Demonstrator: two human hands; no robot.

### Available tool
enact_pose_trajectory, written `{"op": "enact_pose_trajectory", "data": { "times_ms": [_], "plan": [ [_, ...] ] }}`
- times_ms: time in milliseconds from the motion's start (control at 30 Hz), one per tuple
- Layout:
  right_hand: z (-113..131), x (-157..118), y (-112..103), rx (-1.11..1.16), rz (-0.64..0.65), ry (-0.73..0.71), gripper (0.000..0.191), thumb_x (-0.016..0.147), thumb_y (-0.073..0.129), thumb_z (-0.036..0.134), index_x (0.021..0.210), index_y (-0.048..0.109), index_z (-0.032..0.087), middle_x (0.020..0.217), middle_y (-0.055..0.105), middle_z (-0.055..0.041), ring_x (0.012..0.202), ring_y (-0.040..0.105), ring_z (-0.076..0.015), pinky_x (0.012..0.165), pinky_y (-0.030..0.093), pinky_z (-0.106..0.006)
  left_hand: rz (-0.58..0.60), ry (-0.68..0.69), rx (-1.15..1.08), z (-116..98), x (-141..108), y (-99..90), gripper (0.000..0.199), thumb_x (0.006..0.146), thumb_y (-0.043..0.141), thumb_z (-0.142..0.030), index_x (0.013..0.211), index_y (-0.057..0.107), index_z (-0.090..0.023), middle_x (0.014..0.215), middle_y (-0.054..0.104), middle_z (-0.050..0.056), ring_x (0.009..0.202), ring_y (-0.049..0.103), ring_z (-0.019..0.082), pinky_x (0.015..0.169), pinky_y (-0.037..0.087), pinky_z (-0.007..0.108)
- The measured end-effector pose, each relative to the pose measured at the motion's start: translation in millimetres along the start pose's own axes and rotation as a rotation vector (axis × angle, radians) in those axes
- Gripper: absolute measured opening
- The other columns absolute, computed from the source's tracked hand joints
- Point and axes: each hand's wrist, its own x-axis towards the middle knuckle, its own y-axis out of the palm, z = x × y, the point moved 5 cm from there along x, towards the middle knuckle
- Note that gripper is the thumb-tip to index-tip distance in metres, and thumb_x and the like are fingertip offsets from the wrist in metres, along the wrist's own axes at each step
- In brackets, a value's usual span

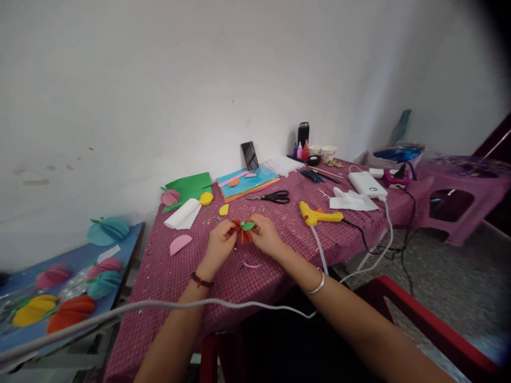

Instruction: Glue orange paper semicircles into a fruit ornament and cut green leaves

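Note:
Between both hands, above the front of the checked tablecloth (159,298), is a small orange folded-paper pumpkin (245,235) with a green paper leaf (248,226) on top. My left hand (220,242) pinches its left side, fingers closed. On its right side my right hand (265,234) grips it near the leaf, fingertips partly hidden. Scissors (275,197) with black handles lie just behind the hands. A yellow glue gun (319,214) rests to the right. Pink (181,244) and yellow (224,210) paper half-circles lie on the left.
A white cable (223,302) crosses in front, over my forearms. Coloured sheets (239,183), a propped phone (249,155), a power bank (367,184) and a black flask (303,134) stand or lie farther back. Finished paper pumpkins (72,314) sit on a blue table at left.

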Motion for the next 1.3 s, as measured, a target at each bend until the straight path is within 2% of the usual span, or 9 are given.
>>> {"op": "enact_pose_trajectory", "data": {
  "times_ms": [167, 467, 600, 733, 867, 1000, 1100, 1167, 1300],
  "plan": [
    [2.6, -0.2, -1.4, -0.031, -0.020, -0.020, 0.012, 0.081, 0.058, 0.010, 0.082, 0.063, 0.021, 0.082, 0.063, -0.0028, 0.081, 0.056, -0.0195, 0.077, 0.040, -0.032, -0.016, 0.028, 0.043, 4.0, -0.7, -0.3, 0.019, 0.073, 0.058, -0.012, 0.085, 0.068, -0.022, 0.086, 0.068, 0.004, 0.084, 0.060, 0.020, 0.079, 0.045, 0.033],
    [4.9, 0.1, -6.8, -0.006, -0.035, 0.009, 0.013, 0.084, 0.055, 0.013, 0.081, 0.066, 0.021, 0.081, 0.063, -0.0044, 0.081, 0.055, -0.0211, 0.078, 0.038, -0.034, -0.100, 0.060, -0.001, -1.4, 0.4, -13.2, 0.011, 0.077, 0.063, -0.021, 0.068, 0.068, -0.024, 0.073, 0.067, 0.003, 0.077, 0.059, 0.020, 0.078, 0.043, 0.034],
    [-0.9, 1.1, -3.1, 0.083, -0.017, 0.054, 0.014, 0.085, 0.054, 0.017, 0.078, 0.066, 0.021, 0.076, 0.064, -0.0033, 0.076, 0.056, -0.0196, 0.075, 0.040, -0.032, -0.095, -0.008, -0.060, 4.0, 1.0, -9.9, 0.009, 0.077, 0.063, -0.022, 0.069, 0.068, -0.022, 0.074, 0.066, 0.003, 0.076, 0.059, 0.019, 0.075, 0.044, 0.031],
    [-12.4, 1.4, 0.1, 0.206, -0.056, 0.151, 0.015, 0.086, 0.049, 0.021, 0.082, 0.063, 0.020, 0.076, 0.064, -0.0017, 0.073, 0.057, -0.0178, 0.069, 0.043, -0.029, -0.042, -0.118, -0.147, 17.1, 1.4, -0.1, 0.008, 0.075, 0.064, -0.024, 0.070, 0.068, -0.019, 0.067, 0.064, 0.001, 0.062, 0.055, 0.015, 0.061, 0.043, 0.027],
    [-18.7, 1.8, 1.7, 0.299, -0.075, 0.232, 0.014, 0.084, 0.050, 0.027, 0.075, 0.057, 0.019, 0.066, 0.056, 0.0021, 0.062, 0.050, -0.0144, 0.059, 0.040, -0.025, -0.033, -0.202, -0.220, 25.5, 0.7, 4.4, 0.014, 0.075, 0.064, -0.029, 0.069, 0.067, -0.017, 0.062, 0.061, -0.001, 0.056, 0.052, 0.013, 0.055, 0.041, 0.025],
    [-19.4, 3.1, 2.2, 0.363, -0.070, 0.270, 0.014, 0.079, 0.054, 0.031, 0.072, 0.054, 0.019, 0.064, 0.050, 0.0040, 0.060, 0.046, -0.0127, 0.057, 0.037, -0.024, -0.093, -0.240, -0.241, 26.0, 0.8, 0.9, 0.017, 0.073, 0.066, -0.033, 0.071, 0.066, -0.016, 0.063, 0.060, -0.001, 0.059, 0.052, 0.013, 0.057, 0.041, 0.024],
    [-18.3, 3.7, 4.2, 0.412, -0.036, 0.277, 0.012, 0.078, 0.054, 0.030, 0.074, 0.055, 0.019, 0.067, 0.053, 0.0036, 0.063, 0.048, -0.0127, 0.061, 0.039, -0.024, -0.218, -0.250, -0.208, 26.8, 1.1, -6.7, 0.021, 0.068, 0.071, -0.025, 0.087, 0.064, -0.018, 0.071, 0.060, -0.002, 0.064, 0.053, 0.012, 0.061, 0.041, 0.023],
    [-18.1, 3.5, 5.6, 0.433, -0.013, 0.283, 0.012, 0.077, 0.056, 0.030, 0.073, 0.054, 0.019, 0.066, 0.052, 0.0040, 0.063, 0.048, -0.0125, 0.061, 0.038, -0.024, -0.293, -0.254, -0.181, 27.5, 1.0, -11.2, 0.024, 0.064, 0.073, -0.021, 0.084, 0.059, -0.019, 0.068, 0.055, -0.005, 0.062, 0.050, 0.011, 0.059, 0.039, 0.021],
    [-19.3, 2.8, 7.8, 0.458, 0.009, 0.298, 0.012, 0.076, 0.057, 0.030, 0.072, 0.054, 0.019, 0.064, 0.051, 0.0047, 0.061, 0.047, -0.0122, 0.059, 0.038, -0.024, -0.247, -0.244, -0.213, 25.3, 1.9, -10.5, 0.013, 0.072, 0.068, -0.027, 0.073, 0.057, -0.019, 0.066, 0.057, -0.003, 0.061, 0.053, 0.012, 0.059, 0.042, 0.023]
  ]
}}
